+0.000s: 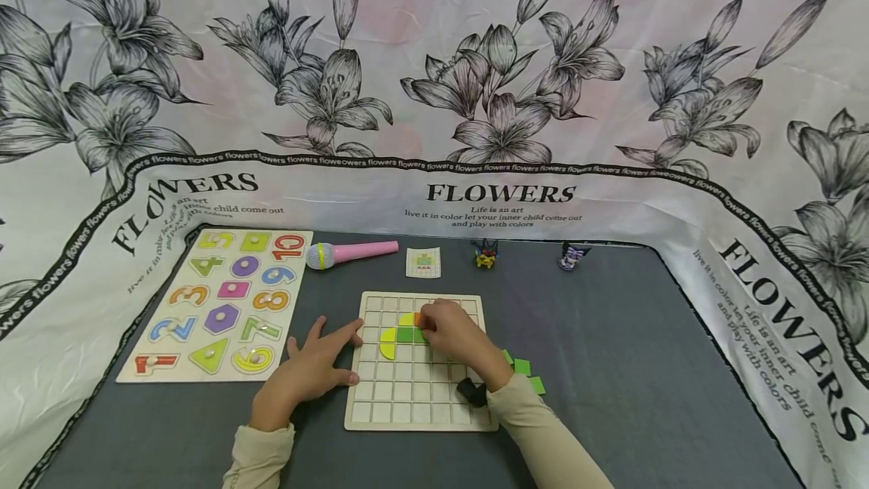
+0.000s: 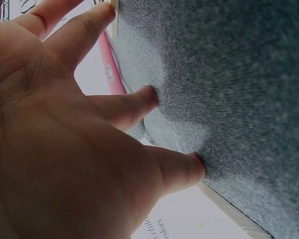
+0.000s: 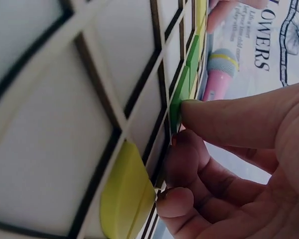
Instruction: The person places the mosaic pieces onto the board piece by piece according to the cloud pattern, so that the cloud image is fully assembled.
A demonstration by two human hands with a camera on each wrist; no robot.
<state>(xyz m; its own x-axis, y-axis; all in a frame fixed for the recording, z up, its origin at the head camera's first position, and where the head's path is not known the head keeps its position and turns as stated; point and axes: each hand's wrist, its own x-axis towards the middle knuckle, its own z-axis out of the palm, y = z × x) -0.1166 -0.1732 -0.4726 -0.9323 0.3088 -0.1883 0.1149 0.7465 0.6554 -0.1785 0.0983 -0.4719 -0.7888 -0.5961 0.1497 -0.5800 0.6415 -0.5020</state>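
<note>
A wooden grid board (image 1: 383,412) lies on the grey cloth. My left hand (image 1: 302,372) has its fingers spread at the board's left side; in the left wrist view, two fingertips press on the cloth and one touches the board's edge. My right hand (image 1: 453,330) bends over the board's upper middle, fingers curled, pinching an orange piece (image 1: 418,318) mostly hidden by the fingertips. Its thumb touches a green square (image 3: 179,94). Beside these sit a yellow half-round piece (image 1: 388,343) and another yellow piece (image 1: 406,319). The right wrist view shows one more yellow piece (image 3: 127,194) in the grid.
Loose green squares (image 1: 521,366) lie right of the board. A number-and-shape puzzle (image 1: 234,323) is at left. Behind stand a pink toy microphone (image 1: 363,250), a small pattern card (image 1: 423,262), a yellow-black figurine (image 1: 485,255) and a purple-white one (image 1: 572,256).
</note>
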